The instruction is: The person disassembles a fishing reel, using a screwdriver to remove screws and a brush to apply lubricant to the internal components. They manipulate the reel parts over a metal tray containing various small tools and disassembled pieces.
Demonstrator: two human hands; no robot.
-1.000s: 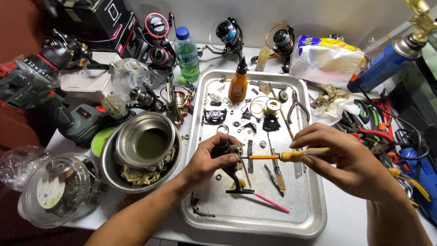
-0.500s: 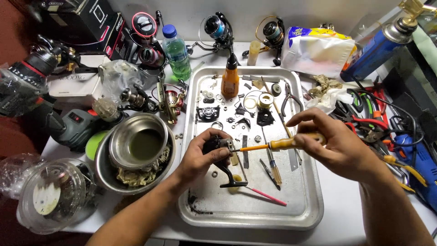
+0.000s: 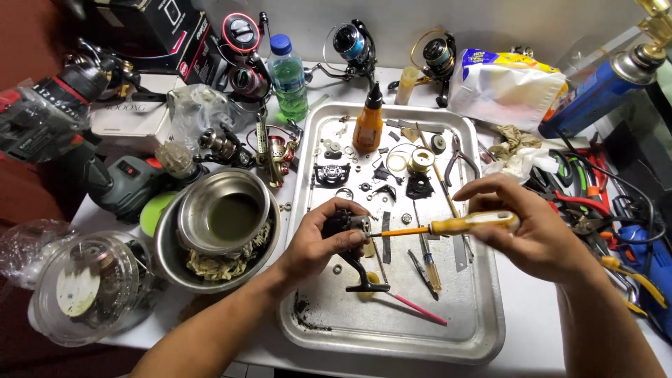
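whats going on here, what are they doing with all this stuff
A person is working over a metal tray strewn with small parts. The left hand grips a black fishing reel body, while the right hand holds a yellow-handled screwdriver with its tip at the reel.

A white table [image 3: 532, 350] fills the view, its bare surface showing toward five o'clock. A pale wall [image 3: 490, 21] runs across twelve o'clock, evenly lit, with dark reddish floor [image 3: 28, 203] at nine o'clock
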